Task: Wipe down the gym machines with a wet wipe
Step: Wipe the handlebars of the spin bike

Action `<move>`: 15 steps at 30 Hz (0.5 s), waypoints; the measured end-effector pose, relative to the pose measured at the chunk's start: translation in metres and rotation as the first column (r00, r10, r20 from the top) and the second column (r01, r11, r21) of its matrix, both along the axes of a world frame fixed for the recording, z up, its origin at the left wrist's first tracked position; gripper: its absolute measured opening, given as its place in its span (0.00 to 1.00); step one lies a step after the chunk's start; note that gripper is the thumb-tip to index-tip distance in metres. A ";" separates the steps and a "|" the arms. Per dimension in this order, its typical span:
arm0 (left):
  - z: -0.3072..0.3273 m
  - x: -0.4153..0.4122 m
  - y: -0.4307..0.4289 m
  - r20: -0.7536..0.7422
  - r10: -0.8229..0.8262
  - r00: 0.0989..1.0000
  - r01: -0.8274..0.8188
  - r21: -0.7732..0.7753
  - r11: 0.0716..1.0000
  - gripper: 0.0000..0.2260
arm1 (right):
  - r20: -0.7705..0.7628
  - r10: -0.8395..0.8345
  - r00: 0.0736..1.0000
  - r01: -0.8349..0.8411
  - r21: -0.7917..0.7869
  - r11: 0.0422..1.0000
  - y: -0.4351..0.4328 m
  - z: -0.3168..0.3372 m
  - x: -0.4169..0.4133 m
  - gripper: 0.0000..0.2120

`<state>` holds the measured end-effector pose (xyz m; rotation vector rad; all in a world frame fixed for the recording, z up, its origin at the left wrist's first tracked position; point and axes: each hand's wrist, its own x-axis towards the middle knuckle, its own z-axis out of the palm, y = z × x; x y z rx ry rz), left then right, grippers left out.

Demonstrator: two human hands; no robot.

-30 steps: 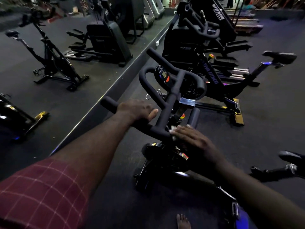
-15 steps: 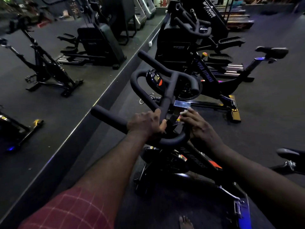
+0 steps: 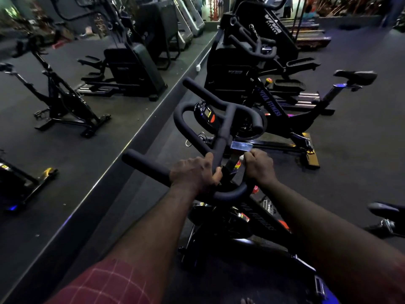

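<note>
Gripping the handlebar (image 3: 149, 166) with the left hand (image 3: 194, 172), right hand (image 3: 259, 165) curled round the wet wipe (image 3: 241, 158) just beside it; centre bar (image 3: 221, 137) runs straight ahead between both hands, right one's nearer.

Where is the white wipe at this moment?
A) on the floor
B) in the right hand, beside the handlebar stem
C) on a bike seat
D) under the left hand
B: a white bit of the wipe shows at the curled fingers of the right hand, while the left hand grips the handlebar.
</note>
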<state>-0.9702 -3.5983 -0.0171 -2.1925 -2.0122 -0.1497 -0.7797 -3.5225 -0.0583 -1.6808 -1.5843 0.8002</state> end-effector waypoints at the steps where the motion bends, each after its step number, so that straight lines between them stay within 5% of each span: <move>1: -0.001 0.000 0.001 -0.004 -0.004 1.000 0.004 0.003 1.000 0.19 | -0.122 -0.104 0.987 0.103 -0.016 0.995 -0.007 -0.003 -0.003 0.12; 4: -0.002 0.000 0.001 0.007 -0.012 1.000 0.012 0.001 1.000 0.18 | -0.305 -0.298 0.904 0.324 0.035 0.946 -0.023 -0.018 -0.010 0.12; 8: 0.001 0.001 -0.001 -0.003 -0.009 1.000 0.009 -0.003 1.000 0.18 | -0.307 -0.321 0.896 0.409 0.289 0.866 -0.041 -0.021 -0.010 0.10; 12: 0.003 0.001 0.000 -0.002 0.002 1.000 -0.002 0.014 1.000 0.18 | 0.056 -0.142 0.988 0.074 0.640 0.765 -0.053 -0.037 0.012 0.08; 15: 0.001 0.001 0.000 0.015 -0.001 1.000 0.001 0.011 1.000 0.18 | 0.277 0.015 0.961 -0.198 0.646 0.737 -0.038 -0.033 0.027 0.09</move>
